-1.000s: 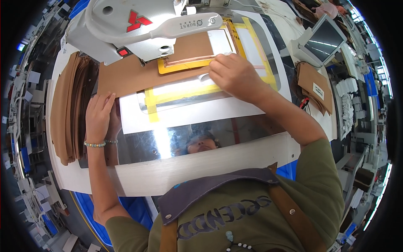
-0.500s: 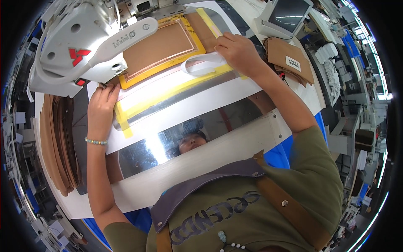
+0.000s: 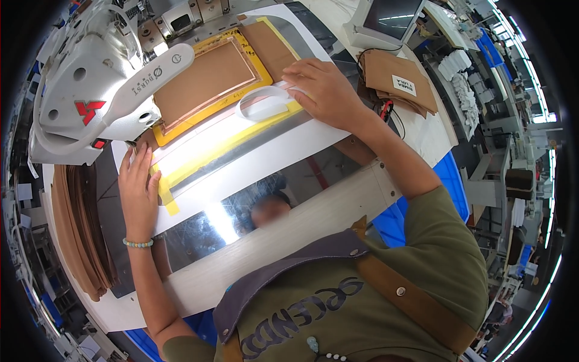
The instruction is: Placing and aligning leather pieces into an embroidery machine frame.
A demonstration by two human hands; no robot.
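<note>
We see a flat brown sheet (image 3: 202, 89), its material unclear to us, showing inside a yellow rectangular frame (image 3: 262, 73) with a copper-coloured inner edge, and again past the frame's right side. Our left hand (image 3: 139, 190) lies palm down by the frame's lower left corner, its fingers nearly straight and slightly parted. Our right hand (image 3: 327, 95) is at the sheet's right end with fingers bent; we cannot tell whether they pinch it.

Just beside the right hand, we see a white curled strip (image 3: 242, 108) over a band of yellow tape (image 3: 205, 158). Around these lies a white sheet (image 3: 202, 192), and nearer us a shiny metal plate (image 3: 190, 244). A white machine head (image 3: 63, 108) with a pale wand-shaped lamp (image 3: 151, 78) stands at upper left. We have a stack of brown pieces (image 3: 75, 232) at left and brown flat packets (image 3: 401, 72) at right.
</note>
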